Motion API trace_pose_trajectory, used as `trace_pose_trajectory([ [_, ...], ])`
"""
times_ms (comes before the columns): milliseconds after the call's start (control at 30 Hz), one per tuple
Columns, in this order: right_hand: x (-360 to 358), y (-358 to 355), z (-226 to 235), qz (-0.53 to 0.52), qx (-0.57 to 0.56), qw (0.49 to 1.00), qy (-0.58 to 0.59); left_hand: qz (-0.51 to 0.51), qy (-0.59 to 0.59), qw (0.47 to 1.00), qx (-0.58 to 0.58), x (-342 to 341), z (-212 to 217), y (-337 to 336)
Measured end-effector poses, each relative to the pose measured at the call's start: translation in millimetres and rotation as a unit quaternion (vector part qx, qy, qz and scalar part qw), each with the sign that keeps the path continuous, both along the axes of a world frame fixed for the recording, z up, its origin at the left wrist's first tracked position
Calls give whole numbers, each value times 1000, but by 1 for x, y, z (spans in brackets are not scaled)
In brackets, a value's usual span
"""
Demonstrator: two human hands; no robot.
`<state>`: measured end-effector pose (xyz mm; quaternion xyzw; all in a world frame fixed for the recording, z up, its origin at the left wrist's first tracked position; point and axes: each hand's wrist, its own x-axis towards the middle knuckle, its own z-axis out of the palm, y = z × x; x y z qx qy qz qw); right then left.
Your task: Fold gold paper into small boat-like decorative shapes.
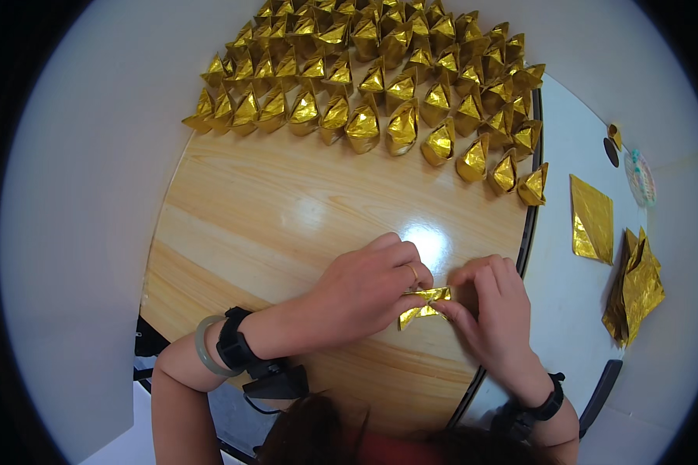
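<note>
A small piece of folded gold foil paper [420, 310] is pinched between my two hands, just above the near right part of the wooden table. My left hand [376, 283] has its fingers closed on the paper's left and upper part, a ring on one finger. From the other side my right hand [495, 310] grips the right end with thumb and curled fingers. Parts of the paper are hidden behind my fingers. Farther off stand rows of folded gold paper ingots [362, 128], several deep, their pointed ends up.
The wooden table [287, 201] has a dark edge on its right. Beyond that edge, on a white surface [558, 271], lie a flat gold paper square stack [592, 221] and a loose pile of gold folded paper [636, 291]. A round patterned item [640, 178] is farther back.
</note>
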<state>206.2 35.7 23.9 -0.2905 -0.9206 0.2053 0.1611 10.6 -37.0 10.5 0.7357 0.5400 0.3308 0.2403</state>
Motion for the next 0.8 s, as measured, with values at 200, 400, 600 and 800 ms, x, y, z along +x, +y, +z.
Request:
trace_pose_trajectory([
  [200,1,3,-6,-5,38,999,3,-5,22,1000,6,3,1,0],
  [400,3,5,-3,55,-6,997,61,-14,11,999,-28,4,5,0],
  [600,6,-4,-7,-19,-148,981,122,-10,-26,999,-22,5,6,0],
  [800,7,-3,-7,-34,-60,981,182,-22,-125,989,-71,9,4,2],
])
